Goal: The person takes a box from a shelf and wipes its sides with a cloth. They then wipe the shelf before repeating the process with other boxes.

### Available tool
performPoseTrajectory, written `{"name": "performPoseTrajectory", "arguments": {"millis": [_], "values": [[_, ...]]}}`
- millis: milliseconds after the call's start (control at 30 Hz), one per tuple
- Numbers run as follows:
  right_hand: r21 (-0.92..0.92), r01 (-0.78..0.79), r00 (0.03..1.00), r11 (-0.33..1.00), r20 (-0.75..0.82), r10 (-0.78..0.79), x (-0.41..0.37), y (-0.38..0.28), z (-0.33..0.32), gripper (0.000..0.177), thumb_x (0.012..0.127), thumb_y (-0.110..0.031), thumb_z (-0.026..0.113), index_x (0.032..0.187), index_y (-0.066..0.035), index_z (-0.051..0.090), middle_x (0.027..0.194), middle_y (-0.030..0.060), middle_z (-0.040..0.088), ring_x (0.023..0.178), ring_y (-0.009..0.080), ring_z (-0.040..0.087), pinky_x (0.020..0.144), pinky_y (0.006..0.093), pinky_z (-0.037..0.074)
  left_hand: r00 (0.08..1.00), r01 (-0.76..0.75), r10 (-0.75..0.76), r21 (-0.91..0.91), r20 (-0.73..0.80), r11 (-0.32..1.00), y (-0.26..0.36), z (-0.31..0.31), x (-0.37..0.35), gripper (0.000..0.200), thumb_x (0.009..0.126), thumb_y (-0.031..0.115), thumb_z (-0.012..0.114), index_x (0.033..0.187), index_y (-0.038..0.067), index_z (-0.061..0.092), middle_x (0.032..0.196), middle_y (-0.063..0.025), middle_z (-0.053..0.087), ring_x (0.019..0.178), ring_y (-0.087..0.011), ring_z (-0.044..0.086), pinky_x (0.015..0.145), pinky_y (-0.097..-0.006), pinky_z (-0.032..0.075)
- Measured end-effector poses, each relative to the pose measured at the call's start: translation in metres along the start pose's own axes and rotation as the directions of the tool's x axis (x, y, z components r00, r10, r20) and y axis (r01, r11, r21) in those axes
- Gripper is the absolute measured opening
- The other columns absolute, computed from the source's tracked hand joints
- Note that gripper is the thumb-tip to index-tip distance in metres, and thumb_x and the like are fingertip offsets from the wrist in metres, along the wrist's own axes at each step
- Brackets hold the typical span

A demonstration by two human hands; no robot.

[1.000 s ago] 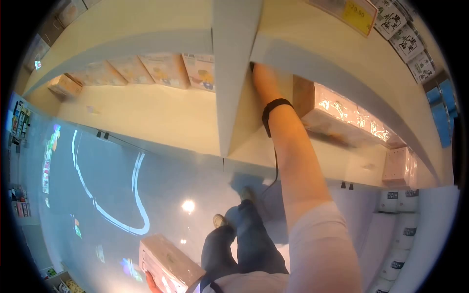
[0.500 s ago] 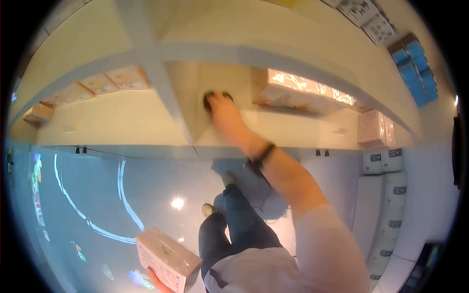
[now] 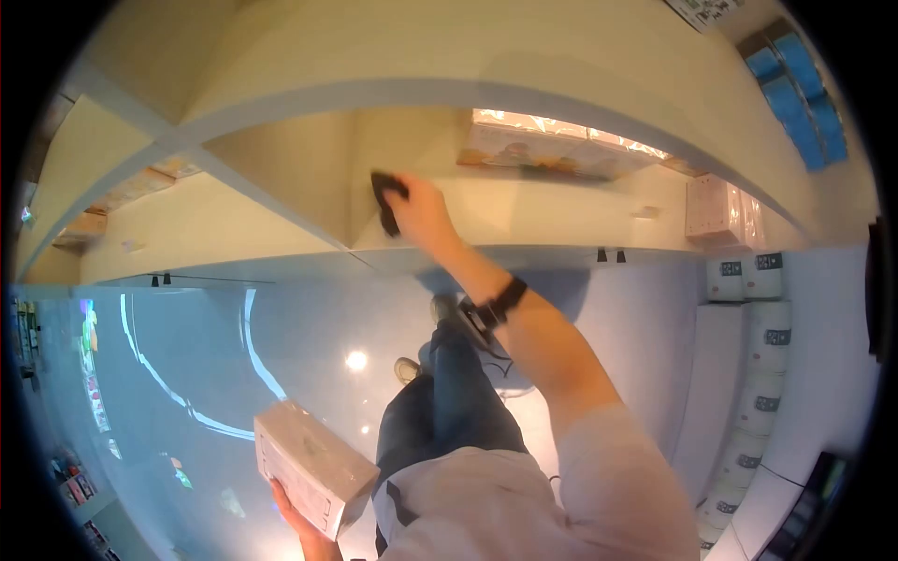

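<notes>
My right hand (image 3: pixel 421 213), a dark band on its wrist, is closed on a small black pad (image 3: pixel 386 204). The pad is dark and pointed at its upper end; its exact kind is not clear. It is at the bare left part of the shelf compartment (image 3: pixel 468 217), beside the upright divider (image 3: pixel 290 178). Low down on the left, my left hand (image 3: pixel 292 512) grips a pale pink box (image 3: pixel 313 467) in shiny clear wrap from below and holds it out over the floor.
Wrapped pink boxes (image 3: pixel 533 150) line the back of the same compartment, and more pink boxes (image 3: pixel 716 213) stand at its right. Blue boxes (image 3: pixel 795 98) sit higher at the right. White cartons (image 3: pixel 762 351) are stacked along the right side. My legs (image 3: pixel 449 393) are below.
My right hand has moved slightly left and toward the shelf's front edge with the black pad, now seen edge-on. The view has shifted; my left hand keeps the pink box at about the same place.
</notes>
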State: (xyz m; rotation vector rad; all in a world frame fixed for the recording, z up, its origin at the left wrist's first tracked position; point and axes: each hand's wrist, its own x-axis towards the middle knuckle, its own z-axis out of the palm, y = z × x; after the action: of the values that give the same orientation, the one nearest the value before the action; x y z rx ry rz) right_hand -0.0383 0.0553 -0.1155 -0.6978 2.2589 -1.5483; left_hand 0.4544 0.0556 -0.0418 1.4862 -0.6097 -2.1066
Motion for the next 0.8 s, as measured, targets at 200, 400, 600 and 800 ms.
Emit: {"name": "performPoseTrajectory", "arguments": {"millis": [200,400,600,800], "values": [[0.277,0.208,0.950,0.938,-0.285,-0.126,0.012,-0.055,0.051,0.031,0.091,-0.006,0.061,0.122,-0.002,0.058,0.111,0.0209,0.065,0.104,0.0343,0.064,0.091,0.0407,0.051,0.997,-0.010,0.012,-0.030,0.083,1.000,0.011,0.028,-0.007,0.067,0.103,0.052,0.045,0.152,0.008,0.036,0.146,-0.0120,0.051,0.124,-0.0292,0.057,0.106,-0.0436,0.045],[0.059,0.241,0.969,0.969,0.036,-0.244,-0.084,0.006,0.051,0.036,0.081,0.004,0.062,0.116,-0.003,0.059,0.122,0.0189,0.060,0.112,0.0393,0.060,0.094,0.0423,0.051,0.991,0.026,-0.023,-0.023,0.131,0.999,0.016,0.051,-0.008,0.066,0.103,0.051,0.045,0.152,0.007,0.037,0.145,-0.0126,0.052,0.124,-0.0301,0.057,0.105,-0.0447,0.047],[-0.395,0.352,0.934,0.848,0.090,-0.346,-0.046,-0.010,-0.018,0.029,0.081,0.003,0.061,0.110,-0.002,0.062,0.125,0.0160,0.056,0.109,0.0375,0.060,0.090,0.0436,0.053,0.993,0.021,-0.015,-0.051,0.116,0.998,0.014,0.048,0.003,0.064,0.103,0.050,0.045,0.151,0.007,0.039,0.143,-0.0128,0.054,0.123,-0.0302,0.058,0.104,-0.0441,0.048],[-0.619,0.390,0.920,0.681,0.235,-0.313,0.023,0.028,-0.013,0.035,0.086,-0.004,0.057,0.121,0.000,0.059,0.131,0.0195,0.054,0.114,0.0389,0.056,0.097,0.0433,0.050,0.999,0.002,-0.005,-0.054,-0.044,0.999,0.012,0.045,-0.006,0.066,0.103,0.051,0.045,0.152,0.007,0.037,0.143,-0.0123,0.054,0.120,-0.0290,0.059,0.102,-0.0421,0.048]]}}
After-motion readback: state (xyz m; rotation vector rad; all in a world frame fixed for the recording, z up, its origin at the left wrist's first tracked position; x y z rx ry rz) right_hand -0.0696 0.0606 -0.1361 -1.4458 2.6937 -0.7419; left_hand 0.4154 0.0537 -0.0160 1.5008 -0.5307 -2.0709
